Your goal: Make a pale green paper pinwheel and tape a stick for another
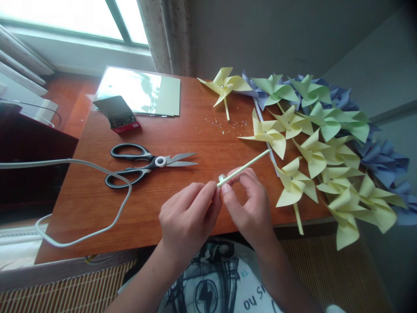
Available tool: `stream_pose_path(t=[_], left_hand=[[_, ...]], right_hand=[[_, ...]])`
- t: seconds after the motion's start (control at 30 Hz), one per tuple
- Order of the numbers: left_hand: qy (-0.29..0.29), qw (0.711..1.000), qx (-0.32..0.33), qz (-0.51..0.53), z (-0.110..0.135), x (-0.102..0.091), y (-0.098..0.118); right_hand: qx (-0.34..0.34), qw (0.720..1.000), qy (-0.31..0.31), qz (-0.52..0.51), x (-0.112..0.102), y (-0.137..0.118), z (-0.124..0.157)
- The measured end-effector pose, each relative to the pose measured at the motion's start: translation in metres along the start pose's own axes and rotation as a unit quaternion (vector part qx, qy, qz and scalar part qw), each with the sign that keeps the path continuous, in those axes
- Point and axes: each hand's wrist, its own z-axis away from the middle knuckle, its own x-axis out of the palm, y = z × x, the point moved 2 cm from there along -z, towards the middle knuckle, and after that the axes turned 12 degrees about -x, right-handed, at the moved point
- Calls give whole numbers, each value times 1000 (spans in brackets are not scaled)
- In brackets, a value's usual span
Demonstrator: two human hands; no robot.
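Note:
My left hand (189,215) and my right hand (248,204) meet over the front edge of the wooden table (97,204). Both pinch the near end of a pale green straw (249,165), which slants up and to the right. A small light piece sits at the straw's near end between my fingertips; I cannot make out what it is. Black-handled scissors (146,164) lie shut to the left of my hands.
A pile of yellow, green and blue paper pinwheels (325,143) fills the table's right side. Sheets of paper (143,92) and a small dark and red box (119,114) lie at the back left. A grey cable (81,163) loops over the left edge. Tiny beads (224,124) are scattered mid-table.

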Motion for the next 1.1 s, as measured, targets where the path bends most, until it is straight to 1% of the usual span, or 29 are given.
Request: stream_pose_path(t=[0.63, 0.83, 1.1], left_hand=[[-6, 1000, 18, 2, -1, -1, 0], [-8, 1000, 11, 16, -1, -2, -1], [-32, 998, -12, 55, -2, -2, -2]], right_hand=[[0, 1000, -5, 5, -2, -2, 0], [0, 1000, -4, 5, -5, -4, 0], [2, 1000, -14, -1, -7, -8, 0]])
